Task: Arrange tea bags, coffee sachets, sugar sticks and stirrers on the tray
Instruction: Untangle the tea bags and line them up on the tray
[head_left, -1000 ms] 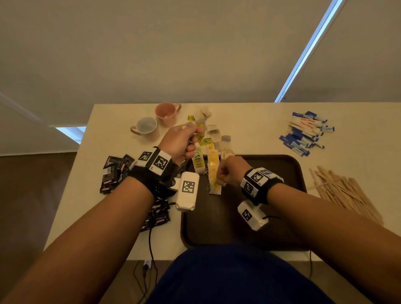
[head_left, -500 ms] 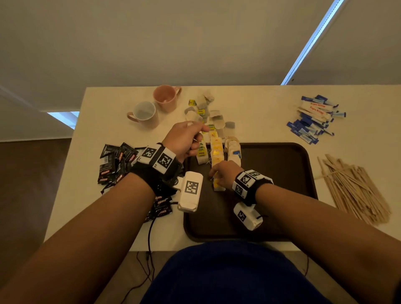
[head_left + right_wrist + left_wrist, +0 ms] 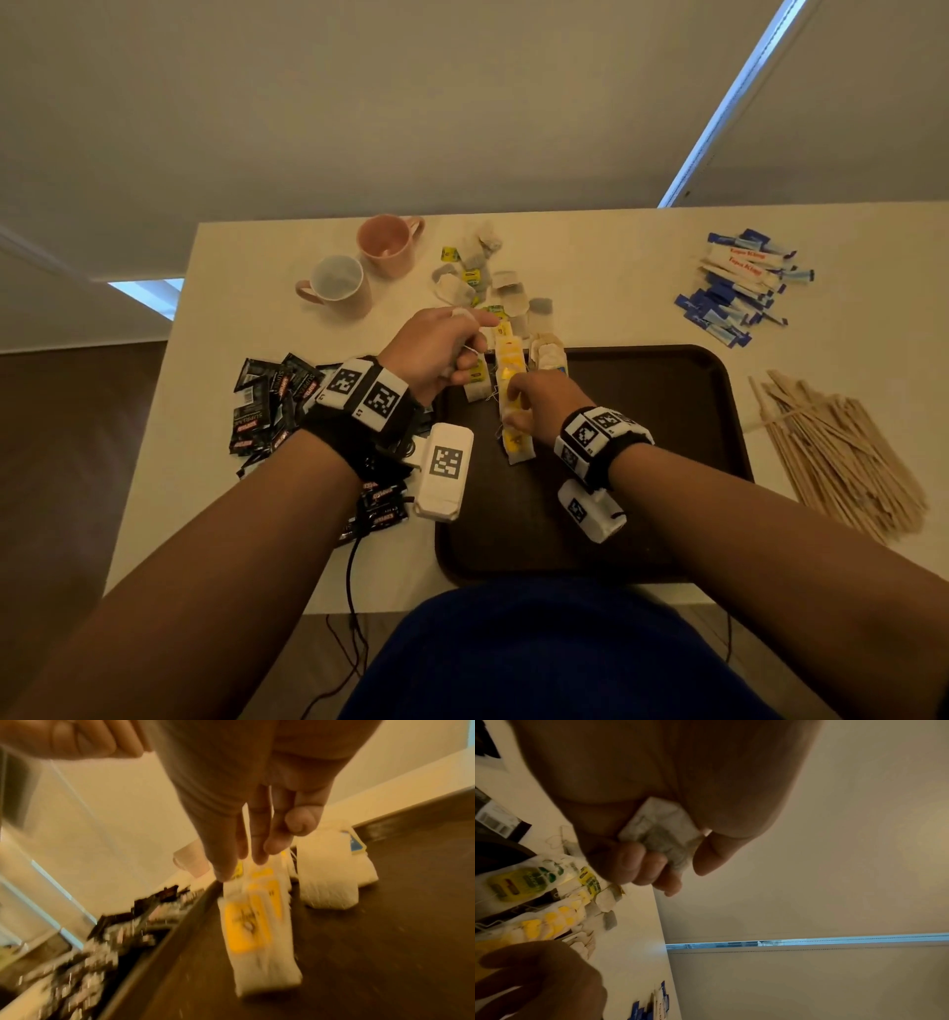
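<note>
Pale paper, a crumpled tea bag (image 3: 659,833), is clenched in the curled fingers of the left hand (image 3: 436,349), which hovers over the tray's far left corner; the right hand (image 3: 539,401) lies just beside it, fingers straight and reaching down onto a row of yellow-labelled tea bags (image 3: 511,390), fingertips (image 3: 259,856) touching the row's upper end, nothing gripped; that row runs front to back on the dark brown tray (image 3: 667,411), with a shorter row of green-labelled bags (image 3: 477,380) to its left under the left hand, and a white stack of bags (image 3: 549,354) to its right at the tray's far rim; beyond the tray, loose tea bags (image 3: 488,282) lie scattered on the cream table (image 3: 616,257); left of the tray lies a heap of black coffee sachets (image 3: 272,401), partly hidden by the left wrist; two pink mugs (image 3: 359,267) stand at the far left, close together; at the far right, well apart from the tray, lies a pile of blue and white sugar sticks (image 3: 739,288); nearer, just right of the tray, lies a bundle of wooden stirrers (image 3: 832,452).
</note>
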